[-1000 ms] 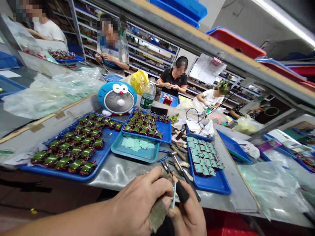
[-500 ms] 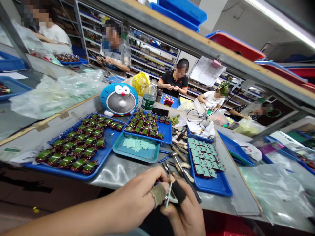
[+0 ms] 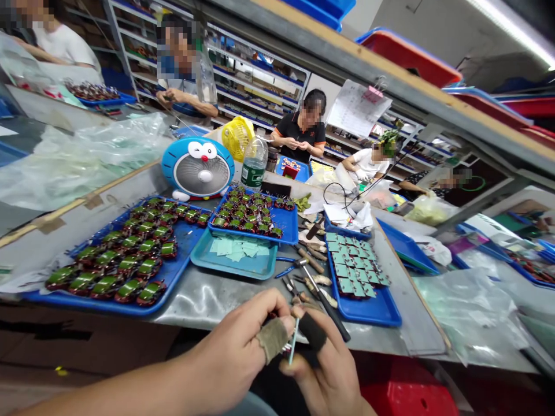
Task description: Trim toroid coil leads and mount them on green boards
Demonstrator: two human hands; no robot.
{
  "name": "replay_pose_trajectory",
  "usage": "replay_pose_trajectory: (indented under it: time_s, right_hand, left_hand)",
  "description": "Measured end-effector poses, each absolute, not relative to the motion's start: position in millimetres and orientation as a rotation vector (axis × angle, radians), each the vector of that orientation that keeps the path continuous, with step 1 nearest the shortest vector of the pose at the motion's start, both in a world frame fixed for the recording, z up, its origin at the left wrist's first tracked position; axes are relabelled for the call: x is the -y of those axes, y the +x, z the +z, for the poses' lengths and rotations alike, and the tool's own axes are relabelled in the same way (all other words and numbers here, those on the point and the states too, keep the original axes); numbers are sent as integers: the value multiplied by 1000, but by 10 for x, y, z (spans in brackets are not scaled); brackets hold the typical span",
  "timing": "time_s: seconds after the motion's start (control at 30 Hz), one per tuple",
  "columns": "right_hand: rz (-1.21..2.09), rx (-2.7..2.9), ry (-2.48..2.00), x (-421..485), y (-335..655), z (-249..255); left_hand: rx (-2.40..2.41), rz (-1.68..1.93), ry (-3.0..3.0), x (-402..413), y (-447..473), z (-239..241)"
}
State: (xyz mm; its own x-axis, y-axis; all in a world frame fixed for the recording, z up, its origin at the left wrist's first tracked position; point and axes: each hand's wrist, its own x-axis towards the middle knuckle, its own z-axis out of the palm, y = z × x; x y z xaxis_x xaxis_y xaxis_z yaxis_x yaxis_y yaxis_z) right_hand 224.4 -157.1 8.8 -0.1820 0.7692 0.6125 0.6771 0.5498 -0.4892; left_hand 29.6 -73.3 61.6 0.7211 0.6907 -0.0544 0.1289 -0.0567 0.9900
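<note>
My left hand (image 3: 234, 346) and my right hand (image 3: 323, 370) meet low in the picture, above the bench's front edge. Between them is a small dark wired component (image 3: 277, 341), mostly hidden by my fingers. A thin pale strip (image 3: 293, 341) stands up between my fingertips. A tan wrap (image 3: 272, 340) covers a finger of my left hand, and a black finger cot (image 3: 313, 332) covers one on my right. The nearest tools are a pair of small pliers (image 3: 291, 287) and a black-handled tool (image 3: 327, 306), just beyond my right hand.
Three blue trays (image 3: 87, 306) of green-topped components and teal squares stand on the metal bench (image 3: 203, 303), with a teal tray (image 3: 229, 271) of loose squares. Behind them are a blue fan (image 3: 197, 169) and a water bottle (image 3: 254, 162). Co-workers (image 3: 300, 127) sit farther back.
The whole view has shifted slightly left and up. My left hand has rolled, bringing the tan wrap from its underside into view, and my hands have drawn closer together around the component.
</note>
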Motion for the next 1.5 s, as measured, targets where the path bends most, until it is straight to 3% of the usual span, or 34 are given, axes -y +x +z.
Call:
replay_pose_trajectory:
  time_s: [0.33,0.53,0.97,1.3,1.5]
  right_hand:
    - [128,1996,-1173,1503,2253,148]
    - [315,1958,-1187,1461,2279,141]
    - [290,1905,-1254,1547,2258,154]
    - [550,1655,-1285,1458,2156,116]
    - [674,1492,-1243,1401,1962,117]
  left_hand:
    - [-738,636,1572,809,329,466]
    - [-709,491,1636,701,275,462]
    - [-651,401,1504,586,361,423]
    - [-637,539,1752,641,177,650]
    - [-266,847,2025,448,45,238]
